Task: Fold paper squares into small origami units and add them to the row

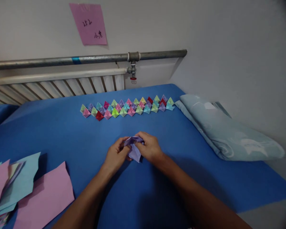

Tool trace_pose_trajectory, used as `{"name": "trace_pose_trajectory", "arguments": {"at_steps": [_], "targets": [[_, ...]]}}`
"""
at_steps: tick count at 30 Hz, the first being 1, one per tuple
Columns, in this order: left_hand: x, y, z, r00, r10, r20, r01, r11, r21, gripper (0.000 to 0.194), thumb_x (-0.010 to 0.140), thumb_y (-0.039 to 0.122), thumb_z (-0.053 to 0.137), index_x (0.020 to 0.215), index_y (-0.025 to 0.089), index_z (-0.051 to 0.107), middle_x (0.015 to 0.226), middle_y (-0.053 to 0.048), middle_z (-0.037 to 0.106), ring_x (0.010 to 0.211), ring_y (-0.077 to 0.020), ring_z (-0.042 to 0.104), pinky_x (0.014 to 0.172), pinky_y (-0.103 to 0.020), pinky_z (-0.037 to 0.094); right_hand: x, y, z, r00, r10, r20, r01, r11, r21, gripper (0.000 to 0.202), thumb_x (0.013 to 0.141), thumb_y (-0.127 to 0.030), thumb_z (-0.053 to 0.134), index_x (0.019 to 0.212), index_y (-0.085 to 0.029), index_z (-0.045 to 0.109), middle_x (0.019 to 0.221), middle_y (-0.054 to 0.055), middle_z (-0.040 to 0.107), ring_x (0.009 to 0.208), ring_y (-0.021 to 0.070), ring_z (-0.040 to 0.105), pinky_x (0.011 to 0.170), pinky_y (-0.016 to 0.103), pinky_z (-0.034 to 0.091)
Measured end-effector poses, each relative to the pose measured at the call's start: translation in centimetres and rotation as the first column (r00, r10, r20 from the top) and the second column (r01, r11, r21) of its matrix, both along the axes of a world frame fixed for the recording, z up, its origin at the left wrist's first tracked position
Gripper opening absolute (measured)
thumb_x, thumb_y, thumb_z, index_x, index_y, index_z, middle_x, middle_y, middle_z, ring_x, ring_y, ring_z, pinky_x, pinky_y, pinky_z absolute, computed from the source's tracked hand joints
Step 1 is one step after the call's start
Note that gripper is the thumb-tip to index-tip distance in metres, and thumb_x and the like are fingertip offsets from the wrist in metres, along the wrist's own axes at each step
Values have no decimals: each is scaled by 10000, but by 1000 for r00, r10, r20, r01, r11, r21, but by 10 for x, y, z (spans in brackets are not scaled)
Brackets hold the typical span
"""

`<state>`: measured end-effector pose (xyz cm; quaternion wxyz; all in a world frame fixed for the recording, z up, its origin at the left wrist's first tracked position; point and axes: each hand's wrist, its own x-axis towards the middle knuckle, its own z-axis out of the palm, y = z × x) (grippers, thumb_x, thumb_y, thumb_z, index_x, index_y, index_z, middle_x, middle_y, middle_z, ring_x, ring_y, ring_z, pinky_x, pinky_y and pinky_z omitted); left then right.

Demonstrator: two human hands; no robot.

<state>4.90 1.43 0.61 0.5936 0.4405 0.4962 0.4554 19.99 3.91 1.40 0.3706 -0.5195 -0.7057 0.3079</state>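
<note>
A partly folded piece of purple paper [134, 153] is held up between both hands above the blue surface. My left hand [117, 152] pinches its left side, the thumb lying on the near face and the fingers mostly behind it. On the other side, my right hand [150, 147] grips the upper right edge with thumb and fingers. The paper has creases and a pointed lower corner. Beyond the hands, several small folded paper pieces [115, 112] in many colours stand in staggered rows.
Loose sheets lie at the left, among them a pink sheet [46, 198] and a light blue sheet [22, 181]. A folded pale green cloth [225, 130] rests at the right by the wall. Behind the blue surface [62, 136] run a radiator [69, 86] and a metal pipe [102, 58].
</note>
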Motion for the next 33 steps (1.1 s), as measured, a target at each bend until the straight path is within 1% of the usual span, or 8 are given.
{"name": "trace_pose_trajectory", "arguments": {"at_steps": [7, 15, 18, 21, 23, 27, 30, 33], "targets": [[-2, 0, 2, 995, 103, 4, -103, 995, 3, 288, 710, 219, 688, 993, 167, 669, 615, 19, 647, 463, -107, 555, 462, -218, 430, 1, 0, -6, 993, 59, -104, -66, 996, -61, 307, 709, -86, 506, 885, -257, 690, 820, -18, 670, 756, 157, 597, 718, 284, 441], [-3, 4, 9, 965, 163, 204, -147, 985, -90, 270, 623, 166, 689, 893, 176, 690, 725, 4, 664, 573, -118, 583, 524, -233, 469, -2, 2, 0, 898, -57, -436, -142, 901, -411, 269, 715, -175, 460, 884, -233, 661, 521, -84, 547, 354, 69, 425, 375, 186, 327], [-8, 4, 15, 940, 82, 331, -45, 992, -120, 287, 574, 152, 711, 861, 157, 695, 825, -25, 685, 676, -141, 622, 627, -272, 520, -2, 4, 2, 871, -71, -487, -158, 897, -413, 237, 690, -190, 465, 837, -219, 648, 511, -77, 548, 374, 75, 455, 383, 184, 343], [-11, 4, 19, 913, -1, 407, 68, 986, -151, 346, 616, 280, 760, 924, 138, 690, 892, -64, 691, 781, -182, 646, 706, -316, 537, -2, 3, -2, 868, -82, -489, -133, 912, -389, 226, 693, -205, 457, 815, -217, 646, 472, -80, 501, 392, 85, 449, 398, 193, 350], [-12, 4, 18, 931, 61, 359, 7, 982, -187, 397, 635, 343, 782, 956, 135, 674, 842, -52, 684, 723, -157, 633, 648, -280, 516, -3, 1, -5, 881, -47, -470, -135, 928, -347, 213, 703, -209, 458, 795, -220, 649, 502, -70, 510, 421, 86, 457, 417, 199, 351], [-10, 5, 13, 957, 205, 207, -174, 972, -158, 581, 551, 251, 845, 1076, 146, 618, 621, 47, 611, 522, -78, 525, 522, -201, 400, -2, 0, -5, 879, 84, -470, -240, 929, -282, 274, 664, -176, 520, 893, -227, 662, 768, -21, 641, 618, 107, 561, 538, 222, 422], [-11, 6, 12, 957, 235, 168, -221, 970, -100, 638, 551, 268, 837, 1124, 150, 583, 612, 58, 615, 531, -91, 538, 544, -215, 405, 2, 4, 1, 850, -20, -526, -217, 897, -384, 394, 624, -149, 547, 1004, -227, 620, 888, 4, 659, 700, 128, 594, 577, 240, 451], [-10, 6, 13, 961, 237, 140, -232, 971, -53, 597, 564, 281, 825, 1096, 152, 590, 649, 46, 638, 572, -98, 562, 578, -224, 420, 5, 8, 6, 830, -168, -532, -117, 880, -460, 286, 689, -214, 565, 971, -207, 615, 882, 25, 662, 735, 142, 605, 610, 256, 465]]}}
